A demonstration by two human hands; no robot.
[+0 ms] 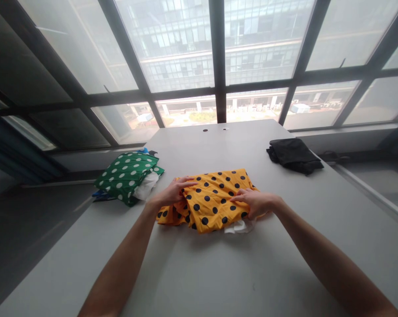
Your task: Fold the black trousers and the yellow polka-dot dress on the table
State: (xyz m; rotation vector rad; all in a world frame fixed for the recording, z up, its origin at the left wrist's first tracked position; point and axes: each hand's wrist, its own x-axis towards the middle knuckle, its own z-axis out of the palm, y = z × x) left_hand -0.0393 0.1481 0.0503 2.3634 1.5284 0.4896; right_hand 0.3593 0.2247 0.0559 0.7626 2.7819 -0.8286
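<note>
An orange garment with dark polka dots (215, 193) lies bunched in the middle of the grey table (219, 273), with a bit of white lining (239, 227) showing at its near edge. My left hand (172, 193) rests on its left side, fingers pinching a fold of the cloth. On the right side, my right hand (256, 203) presses down, fingers curled on the fabric.
A folded green garment with white dots (128, 174) lies on a small pile at the table's left edge. A black folded garment (293, 154) sits at the far right. Two cable holes (215, 130) mark the table's far end, below large windows.
</note>
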